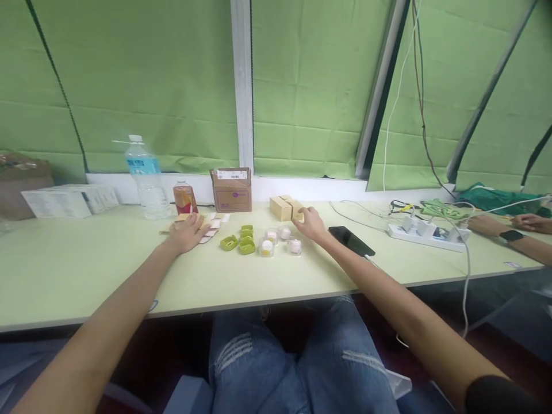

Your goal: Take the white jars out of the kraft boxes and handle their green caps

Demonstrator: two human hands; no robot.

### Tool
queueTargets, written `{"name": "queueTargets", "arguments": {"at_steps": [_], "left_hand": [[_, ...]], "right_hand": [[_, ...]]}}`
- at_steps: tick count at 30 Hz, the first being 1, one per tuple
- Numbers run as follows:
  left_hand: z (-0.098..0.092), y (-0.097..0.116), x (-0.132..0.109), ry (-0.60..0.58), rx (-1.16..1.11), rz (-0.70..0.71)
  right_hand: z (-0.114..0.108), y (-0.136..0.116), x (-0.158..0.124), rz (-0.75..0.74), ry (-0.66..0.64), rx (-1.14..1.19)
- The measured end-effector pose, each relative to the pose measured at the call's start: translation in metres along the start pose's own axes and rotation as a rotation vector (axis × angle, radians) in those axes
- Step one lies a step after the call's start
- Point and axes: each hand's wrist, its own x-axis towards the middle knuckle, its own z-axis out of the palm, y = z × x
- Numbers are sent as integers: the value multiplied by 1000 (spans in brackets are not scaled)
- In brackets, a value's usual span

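My left hand [188,233] lies flat, fingers stretched, over a pile of flattened kraft and white card pieces [212,225]. My right hand [311,224] has its fingers on the near right end of a small group of kraft cardboard boxes [281,209], gripping the small cardboard box [296,208] there. Between my hands are several olive-green plastic trays [247,246]. Just right of them sit several small clear containers [267,247] with pale pink or white contents; one shows a yellow patch.
Behind stand a brown carton [233,192], a drink bottle [184,198] and a large water bottle [147,178]. White boxes [69,199] are at left. A phone [351,240] lies by my right forearm. Farther right are a power strip [426,236] and another person's arms [495,227].
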Motion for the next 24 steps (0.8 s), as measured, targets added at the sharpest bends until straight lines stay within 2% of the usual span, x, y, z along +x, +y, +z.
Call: {"name": "queueTargets", "arguments": {"at_steps": [3, 7, 9, 13, 16, 18, 22, 24], "left_hand": [[-10, 8, -8, 233, -29, 42], [-31, 27, -16, 553, -124, 98], [-38, 37, -18, 638, -149, 159], [-45, 50, -22, 701, -191, 280], [-46, 55, -25, 715, -219, 302], [-47, 56, -27, 711, -228, 305], [-54, 59, -33, 720, -252, 309], [-61, 69, -38, 733, -294, 320]], "right_hand": [[26, -27, 47, 111, -11, -73], [54, -48, 84, 244, -33, -128], [62, -50, 94, 294, -37, -144], [67, -43, 103, 331, -65, -150], [60, -34, 101, 312, -93, -139], [47, -26, 97, 305, -97, -129], [4, -8, 77, 282, -59, -110], [-18, 3, 58, 258, -53, -108]]}}
